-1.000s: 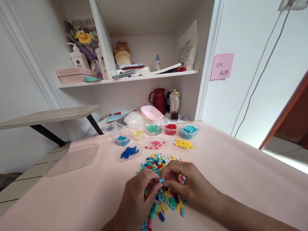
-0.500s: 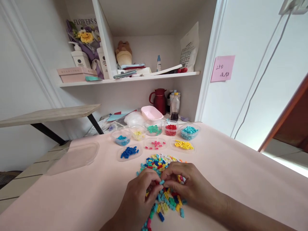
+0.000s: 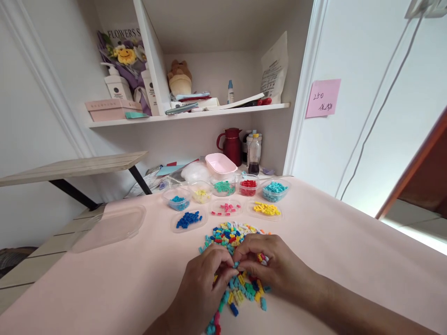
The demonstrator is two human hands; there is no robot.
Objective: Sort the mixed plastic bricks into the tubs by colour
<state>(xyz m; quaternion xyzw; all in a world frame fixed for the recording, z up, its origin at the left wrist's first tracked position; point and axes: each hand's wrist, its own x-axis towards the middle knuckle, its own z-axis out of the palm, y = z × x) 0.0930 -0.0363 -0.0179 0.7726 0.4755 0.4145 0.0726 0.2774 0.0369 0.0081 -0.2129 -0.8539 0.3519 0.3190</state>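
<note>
My left hand (image 3: 209, 274) and my right hand (image 3: 267, 260) meet over a pile of small mixed-colour building bricks (image 3: 225, 232). Between their fingertips is a light blue building brick (image 3: 236, 264), pinched from both sides and mostly covered by the fingers. I cannot tell whether it is one brick or two joined. Loose bricks in teal, yellow, green, dark blue and red spread below the hands, with a dark blue brick (image 3: 233, 309) and a light blue-green brick (image 3: 263, 304) at the near edge.
Behind the pile stand clear tubs of sorted bricks: turquoise (image 3: 275, 190), red (image 3: 248, 187), green (image 3: 224, 187), pale yellow (image 3: 201, 195) and blue (image 3: 178, 202). Shallow lids hold dark blue bricks (image 3: 188, 219), pink bricks (image 3: 227, 209) and yellow bricks (image 3: 266, 209). A clear lid (image 3: 111, 228) lies left.
Both hands stay together over the pile; the fingertips have closed in a little, so less of the light blue brick shows. The view has shifted very slightly.
</note>
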